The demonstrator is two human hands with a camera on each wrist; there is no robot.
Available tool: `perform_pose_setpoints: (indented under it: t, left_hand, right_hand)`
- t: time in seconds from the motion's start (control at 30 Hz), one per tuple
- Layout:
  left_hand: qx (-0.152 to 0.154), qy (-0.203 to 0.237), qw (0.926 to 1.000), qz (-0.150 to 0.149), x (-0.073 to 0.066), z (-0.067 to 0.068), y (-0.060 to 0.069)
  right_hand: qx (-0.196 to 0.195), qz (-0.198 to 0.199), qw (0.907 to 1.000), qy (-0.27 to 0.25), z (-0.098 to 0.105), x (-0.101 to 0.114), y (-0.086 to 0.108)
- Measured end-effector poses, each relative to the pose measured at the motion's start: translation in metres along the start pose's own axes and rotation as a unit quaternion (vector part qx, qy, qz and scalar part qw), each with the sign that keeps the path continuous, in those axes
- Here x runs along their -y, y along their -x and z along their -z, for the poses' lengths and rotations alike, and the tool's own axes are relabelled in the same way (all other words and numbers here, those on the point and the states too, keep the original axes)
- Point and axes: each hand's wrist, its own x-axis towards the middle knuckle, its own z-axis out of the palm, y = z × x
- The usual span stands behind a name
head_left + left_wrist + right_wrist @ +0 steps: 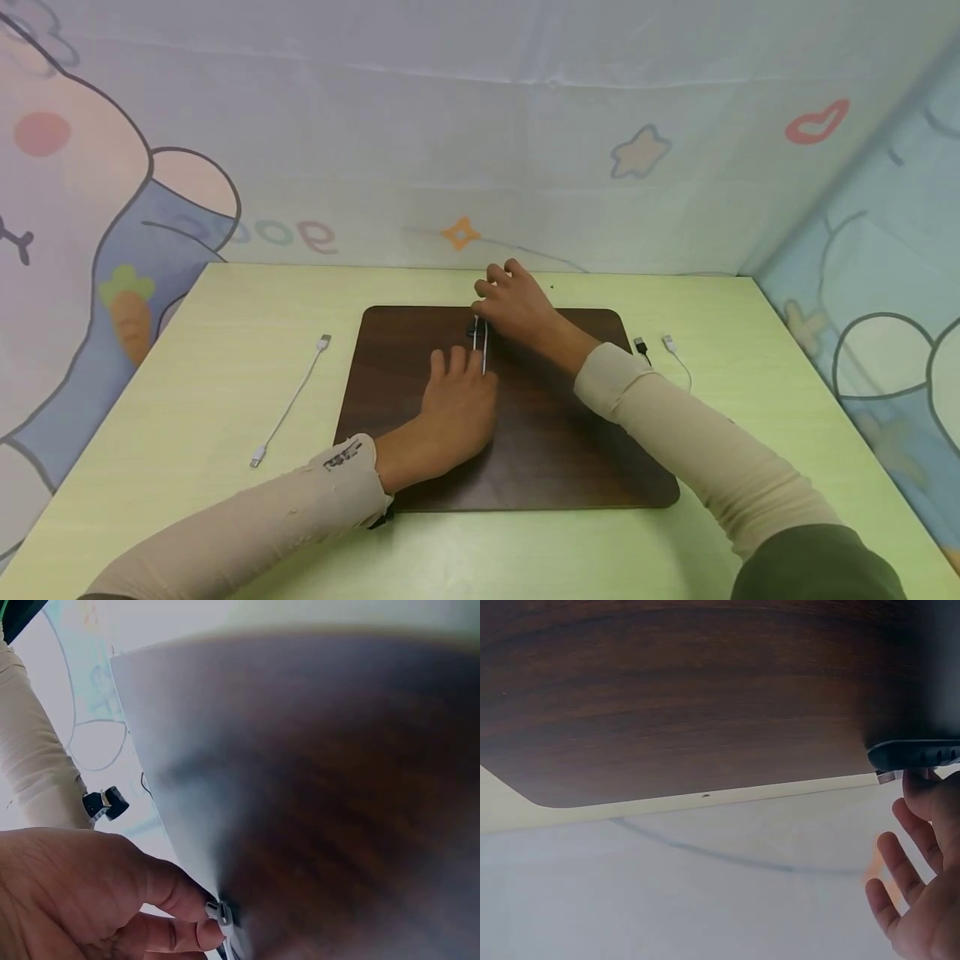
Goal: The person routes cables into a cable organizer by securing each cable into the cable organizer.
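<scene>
A white cable [485, 354] lies doubled over the dark brown board [555, 450], with a black clip-like piece [471, 331] beside its far part. My left hand [461, 408] is low over the middle of the board; in the left wrist view its thumb and finger pinch a light connector [224, 913]. At the board's far edge is my right hand [517, 307]. The right wrist view shows its thumb and a fingertip at a metal plug [886, 778] against the black piece [907, 754], the other fingers spread. The fingertips' grip there is partly hidden.
Left of the board lies a short white cable [292, 404]. On the right are a black plug [641, 345] and another white cable [678, 360], partly behind the right sleeve. A printed cloth [390, 133] hangs behind the table [187, 367].
</scene>
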Motion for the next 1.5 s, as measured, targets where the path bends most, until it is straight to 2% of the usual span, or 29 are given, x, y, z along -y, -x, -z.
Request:
perform_pose_setpoints:
  t: [0.1, 0.27, 0.53, 0.67, 0.8, 0.93, 1.23, 1.33, 1.5]
  left_hand:
    - [0.002, -0.002, 1.0, -0.006, 0.0, 0.001, 0.0]
    - [0.004, -0.005, 0.9999, -0.012, 0.0, 0.002, 0.001]
    - [0.024, 0.001, 0.9997, -0.003, 0.0, 0.002, 0.001]
    - [0.026, -0.008, 0.9996, 0.006, -0.003, 0.001, -0.001]
    - [0.014, -0.014, 0.9997, 0.014, -0.005, -0.001, -0.002]
    - [-0.001, -0.001, 0.9998, 0.019, -0.005, -0.001, -0.001]
    - [-0.006, 0.024, 0.9995, 0.02, -0.002, -0.001, 0.0]
    - [-0.014, 0.027, 0.9993, 0.022, -0.001, -0.002, 0.0]
    - [-0.01, 0.031, 0.999, 0.03, 0.004, -0.002, 0.003]
  right_hand:
    - [0.022, -0.014, 0.9997, 0.003, 0.004, 0.003, -0.004]
    - [0.028, -0.03, 0.999, 0.02, 0.007, 0.009, -0.007]
    - [0.056, -0.031, 0.9976, 0.027, 0.008, 0.012, -0.01]
    - [0.048, -0.029, 0.9982, 0.022, 0.008, 0.008, -0.007]
    - [0.041, -0.022, 0.9988, 0.012, 0.007, 0.005, -0.004]
    - [0.035, -0.013, 0.9993, 0.006, 0.007, 0.004, 0.0]
    - [0.036, -0.006, 0.9993, -0.003, 0.009, 0.003, -0.001]
    - [0.027, -0.006, 0.9996, 0.0, 0.01, 0.002, 0.0]
    - [0.013, -0.003, 0.9999, 0.001, 0.012, 0.002, -0.003]
